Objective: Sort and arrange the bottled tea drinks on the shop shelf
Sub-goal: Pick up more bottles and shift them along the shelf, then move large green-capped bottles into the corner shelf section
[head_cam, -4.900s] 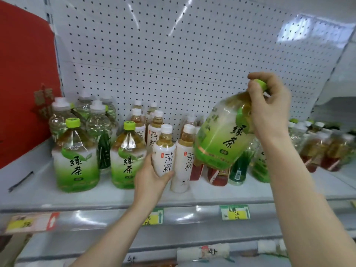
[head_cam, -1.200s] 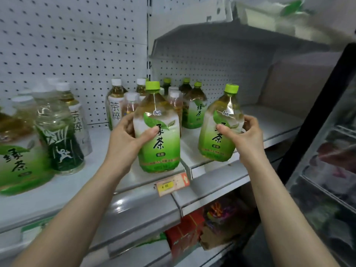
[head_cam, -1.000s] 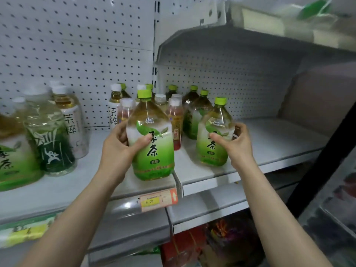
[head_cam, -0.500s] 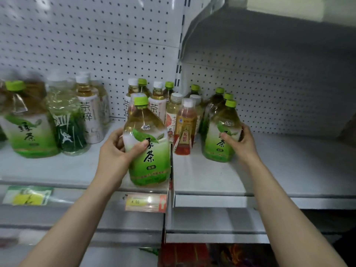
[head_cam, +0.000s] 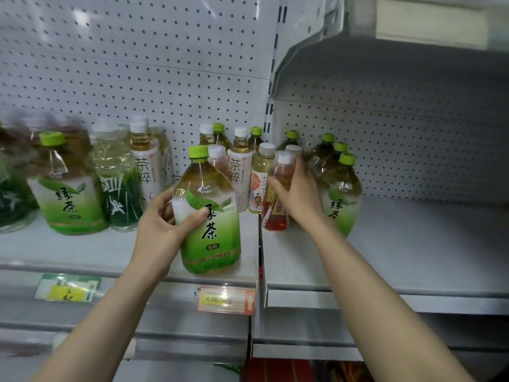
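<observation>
The left hand grips the big green tea bottle; the right hand wraps the red tea bottle – slide it aside gently, keeping both upright

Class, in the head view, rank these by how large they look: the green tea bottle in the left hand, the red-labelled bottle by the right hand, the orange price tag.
1. Green tea bottle, though nearest the camera.
2. Red-labelled bottle.
3. Orange price tag.

- Light was soft and even, falling from above; the pegboard at 11 o'clock showed pale glare streaks.
- The upper shelf shaded the bay at 2 o'clock.
- Bottles at 9 o'clock smeared with motion blur.
- Wide-angle bending curved the edges.
</observation>
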Available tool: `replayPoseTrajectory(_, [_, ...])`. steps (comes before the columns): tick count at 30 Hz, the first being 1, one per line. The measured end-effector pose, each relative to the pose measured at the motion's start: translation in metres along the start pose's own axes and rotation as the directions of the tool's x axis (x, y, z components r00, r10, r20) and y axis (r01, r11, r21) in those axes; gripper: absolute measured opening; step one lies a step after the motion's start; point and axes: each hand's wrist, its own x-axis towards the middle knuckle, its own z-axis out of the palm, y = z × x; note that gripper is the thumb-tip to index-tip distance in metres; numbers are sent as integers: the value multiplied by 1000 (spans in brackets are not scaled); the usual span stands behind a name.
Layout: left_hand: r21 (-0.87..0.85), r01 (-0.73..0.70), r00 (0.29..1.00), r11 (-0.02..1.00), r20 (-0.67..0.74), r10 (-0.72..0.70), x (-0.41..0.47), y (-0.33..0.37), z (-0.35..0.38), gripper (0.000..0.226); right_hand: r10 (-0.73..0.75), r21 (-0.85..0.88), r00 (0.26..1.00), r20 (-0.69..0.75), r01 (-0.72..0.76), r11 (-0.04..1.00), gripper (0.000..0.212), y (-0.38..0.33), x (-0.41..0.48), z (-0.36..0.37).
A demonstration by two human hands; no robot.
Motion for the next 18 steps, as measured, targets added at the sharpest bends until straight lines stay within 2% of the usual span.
replayPoseTrajectory(3, [4,-5,999,1000,-33,5,-3,2,-15,68,131,36,991,16,-132,991,67,-1,7,10])
replayPoseTrajectory(6, [-9,2,998,1000,-63,-3,-2,3,-26,63,105,43,994,-22,-104,994,68,-6,3,19])
replayPoseTrajectory(9, [-18,2,998,1000,-70,-3,1,3,-31,70,84,139,995,55,-91,986,73,-22,-3,31])
replayPoseTrajectory(12, [-18,9,998,1000,-64,-10,4,3,-31,78,43,144,995,85,-55,988,75,-39,-2,43])
replayPoseTrajectory(16, [-26,14,999,1000,-35,-15,6,1,-28,72,54,143,990,134,-73,987,78,-39,3,38])
replayPoseTrajectory(18, [-23,21,999,1000,-24,-22,7,-2,-28,73,72,161,997,24,-75,984,72,-31,8,27])
